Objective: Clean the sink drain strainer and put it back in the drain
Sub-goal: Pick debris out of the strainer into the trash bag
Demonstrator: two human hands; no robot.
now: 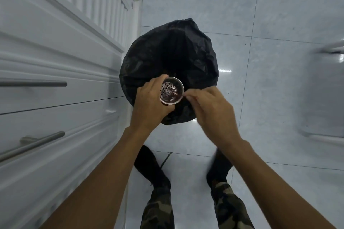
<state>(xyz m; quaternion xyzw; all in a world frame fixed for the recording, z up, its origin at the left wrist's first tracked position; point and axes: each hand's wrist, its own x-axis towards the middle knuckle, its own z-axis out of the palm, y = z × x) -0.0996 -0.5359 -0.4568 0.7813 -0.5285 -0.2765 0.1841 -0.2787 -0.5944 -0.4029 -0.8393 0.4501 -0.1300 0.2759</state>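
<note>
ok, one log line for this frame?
left hand: holds strainer | right hand: pinching at rim | over bin bag | strainer: dirty

Readable text: none.
Round perforated metal strainer (171, 90): no marking legible.
Black plastic bin liner (167, 55) behind strainer: unprinted.
White panelled cabinet drawers (55, 72) left of strainer: unlabelled.

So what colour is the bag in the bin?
Black. The bin bag shows in the head view, right under the strainer held in the left hand.
</note>
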